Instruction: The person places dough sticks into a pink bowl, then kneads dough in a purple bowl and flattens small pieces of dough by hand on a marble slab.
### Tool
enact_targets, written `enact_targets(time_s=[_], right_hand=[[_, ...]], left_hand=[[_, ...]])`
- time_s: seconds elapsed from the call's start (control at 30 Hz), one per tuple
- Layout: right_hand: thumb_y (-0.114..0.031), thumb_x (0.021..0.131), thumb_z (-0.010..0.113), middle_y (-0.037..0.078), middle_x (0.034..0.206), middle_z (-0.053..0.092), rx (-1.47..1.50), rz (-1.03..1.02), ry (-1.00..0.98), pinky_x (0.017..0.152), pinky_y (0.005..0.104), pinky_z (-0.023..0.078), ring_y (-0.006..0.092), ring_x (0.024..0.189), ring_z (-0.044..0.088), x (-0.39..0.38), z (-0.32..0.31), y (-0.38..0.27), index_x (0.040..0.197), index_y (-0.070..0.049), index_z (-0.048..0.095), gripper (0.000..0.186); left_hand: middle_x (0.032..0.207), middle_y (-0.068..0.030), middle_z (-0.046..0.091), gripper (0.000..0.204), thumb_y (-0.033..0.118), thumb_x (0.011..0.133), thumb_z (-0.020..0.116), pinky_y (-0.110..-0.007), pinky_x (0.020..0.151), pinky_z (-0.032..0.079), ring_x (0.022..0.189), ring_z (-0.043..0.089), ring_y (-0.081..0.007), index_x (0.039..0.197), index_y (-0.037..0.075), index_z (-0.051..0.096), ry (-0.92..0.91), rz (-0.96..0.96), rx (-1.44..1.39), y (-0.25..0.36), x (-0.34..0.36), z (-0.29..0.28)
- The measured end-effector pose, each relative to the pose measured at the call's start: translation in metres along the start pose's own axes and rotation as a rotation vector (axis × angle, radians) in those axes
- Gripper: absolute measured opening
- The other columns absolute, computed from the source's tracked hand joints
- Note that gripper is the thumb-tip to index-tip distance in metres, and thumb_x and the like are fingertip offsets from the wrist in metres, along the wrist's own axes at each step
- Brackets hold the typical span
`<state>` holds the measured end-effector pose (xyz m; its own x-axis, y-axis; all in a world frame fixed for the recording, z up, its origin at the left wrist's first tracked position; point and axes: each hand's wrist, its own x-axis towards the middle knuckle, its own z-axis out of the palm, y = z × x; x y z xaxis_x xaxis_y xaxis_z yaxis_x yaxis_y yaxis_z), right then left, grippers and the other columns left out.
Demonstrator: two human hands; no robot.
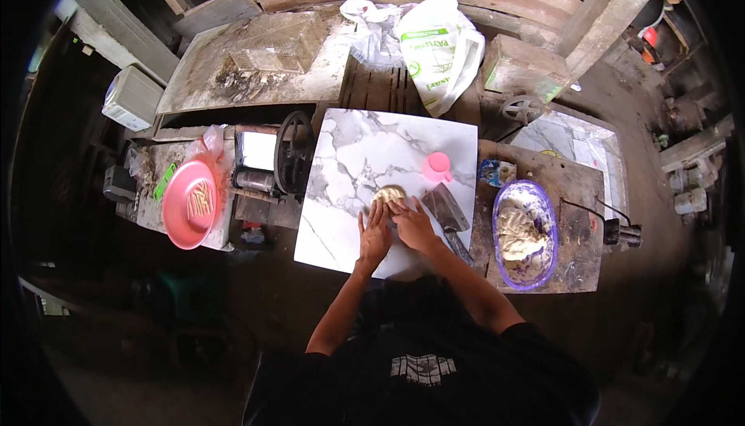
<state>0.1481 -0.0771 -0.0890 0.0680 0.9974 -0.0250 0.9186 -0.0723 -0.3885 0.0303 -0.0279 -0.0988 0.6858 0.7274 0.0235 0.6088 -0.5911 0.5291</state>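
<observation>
- Hands: left hand and right hand lie flat, fingers spread narrow, holding nothing.
- Small pale dough lump at the fingertips — barely flattened.
- Purple oval bowl of dough, right of the fingers — much unworked.

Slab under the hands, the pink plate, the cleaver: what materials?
Slab: looks like polished marble or marble-look tile, white with grey veins, slight sheen. Pink plate: probably plastic, uniform bright colour, dull gloss. Cleaver: grey metal blade, matte; its handle is too dark to tell.
</observation>
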Motion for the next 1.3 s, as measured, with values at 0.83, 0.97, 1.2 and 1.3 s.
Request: enact_targets(time_s=[0.83, 0.97, 1.2, 1.3], right_hand=[[-0.009, 0.071, 0.049, 0.004, 0.119, 0.045, -0.072, -0.079, 0.018, 0.097, 0.0447, 0.024, 0.0215, 0.113, 0.038, 0.045, -0.004, 0.016, 0.111, -0.005, 0.049, 0.040], [-0.010, 0.072, 0.049, 0.005, 0.110, 0.052, 0.090, -0.012, 0.031, 0.097, 0.0453, 0.022, 0.0222, 0.105, 0.046, 0.044, -0.012, 0.016, 0.107, -0.007, 0.053, 0.035], [-0.010, 0.072, 0.051, 0.014, 0.107, 0.052, 0.228, 0.100, 0.286, 0.087, 0.0390, 0.034, 0.0286, 0.100, 0.047, 0.046, -0.010, 0.010, 0.112, -0.005, 0.048, 0.040], [-0.009, 0.070, 0.053, 0.015, 0.109, 0.050, 0.166, 0.122, 0.243, 0.085, 0.0386, 0.036, 0.0296, 0.100, 0.045, 0.047, -0.003, 0.008, 0.116, -0.005, 0.043, 0.047]], left_hand=[[0.126, -0.0109, 0.038, 0.042, 0.009, 0.076, 0.044, -0.046, 0.100, 0.015, 0.122, 0.030, -0.0197, 0.117, 0.004, 0.042, 0.118, -0.006, 0.138, 0.002, 0.014, -0.001], [0.123, -0.0114, 0.042, 0.040, 0.010, 0.077, 0.045, -0.046, 0.099, 0.017, 0.118, 0.035, -0.0210, 0.116, 0.005, 0.044, 0.052, -0.074, 0.013, 0.005, 0.023, -0.016], [0.122, -0.0136, 0.040, 0.049, 0.010, 0.072, 0.051, -0.044, 0.098, 0.020, 0.114, 0.033, -0.0284, 0.118, 0.002, 0.040, 0.194, -0.144, -0.152, -0.012, 0.041, -0.016], [0.118, -0.0156, 0.042, 0.050, 0.007, 0.070, 0.052, -0.044, 0.094, 0.025, 0.111, 0.036, -0.0299, 0.118, 0.002, 0.040, 0.164, -0.169, -0.094, -0.008, 0.046, -0.020]])
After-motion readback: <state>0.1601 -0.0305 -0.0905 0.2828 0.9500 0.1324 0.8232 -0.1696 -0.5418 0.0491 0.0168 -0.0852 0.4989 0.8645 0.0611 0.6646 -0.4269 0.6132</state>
